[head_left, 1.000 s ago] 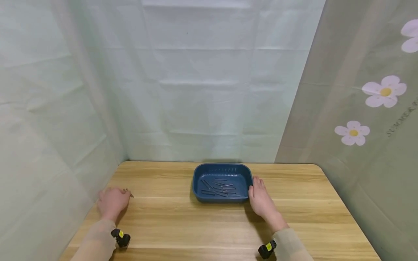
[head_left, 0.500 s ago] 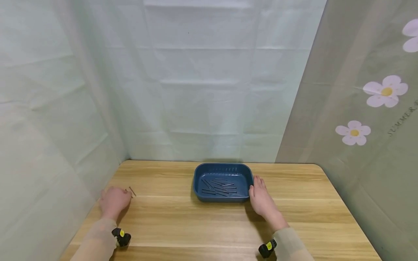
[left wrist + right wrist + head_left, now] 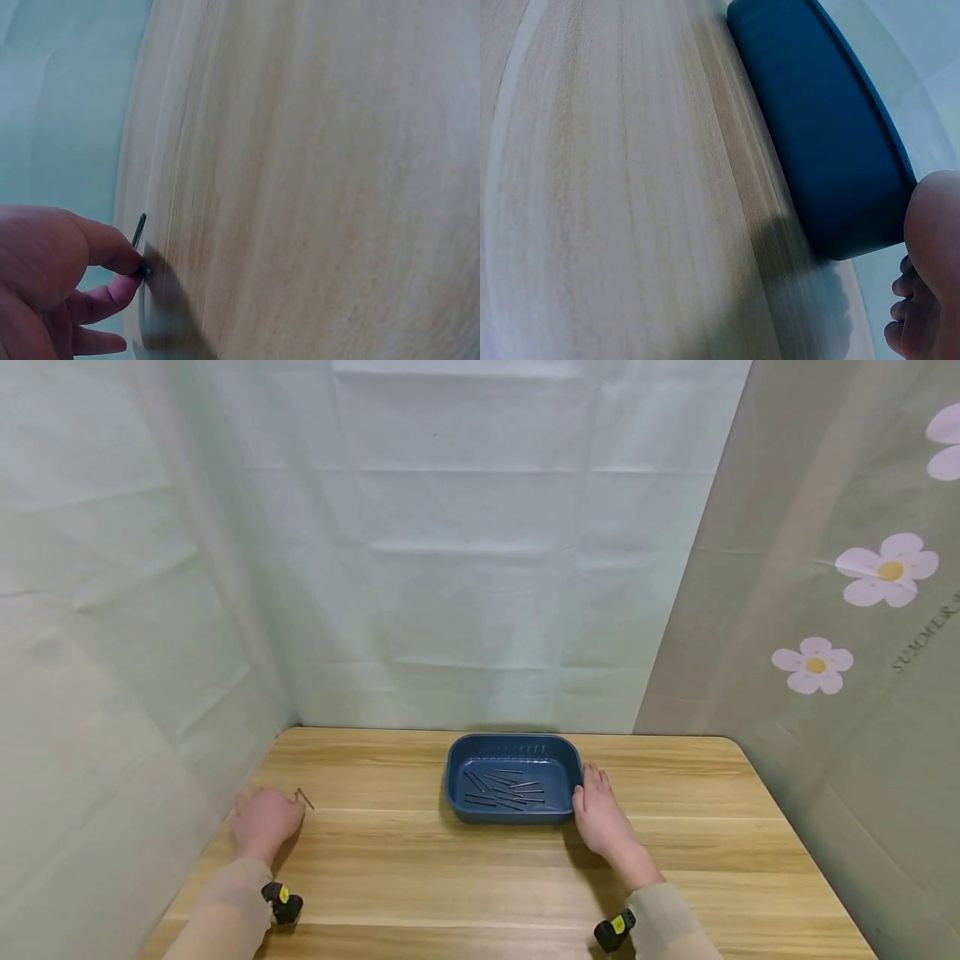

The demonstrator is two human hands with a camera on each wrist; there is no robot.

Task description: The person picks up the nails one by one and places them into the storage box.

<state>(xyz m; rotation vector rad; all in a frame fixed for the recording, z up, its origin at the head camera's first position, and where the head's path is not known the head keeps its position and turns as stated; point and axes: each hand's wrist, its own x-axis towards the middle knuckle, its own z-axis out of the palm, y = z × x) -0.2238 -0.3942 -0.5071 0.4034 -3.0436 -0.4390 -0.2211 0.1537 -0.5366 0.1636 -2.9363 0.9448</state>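
At the table's left side my left hand [image 3: 267,821] pinches a thin dark nail [image 3: 139,229] between thumb and index finger. In the left wrist view a small nail head [image 3: 145,268] shows right at those fingertips, while the other fingers are loosely bent. The nail's shaft sticks out past the hand, low over the wood. My right hand [image 3: 602,818] rests with extended fingers along the right end of a blue rectangular basket [image 3: 454,806]. Its thumb lies by the near corner of the rim. Several nails [image 3: 504,792] lie scattered on the basket's floor.
The wood-grain table [image 3: 375,877] has rounded back corners. Pale green cloth [image 3: 465,568] hangs behind it and at the left. A flower-print cloth [image 3: 810,568] hangs at the right. Each wrist wears a small black camera [image 3: 283,903].
My left hand has shifted slightly to the right, and the nail now sits closer against its fingertips. The right hand, the basket and the nails inside it look the same.
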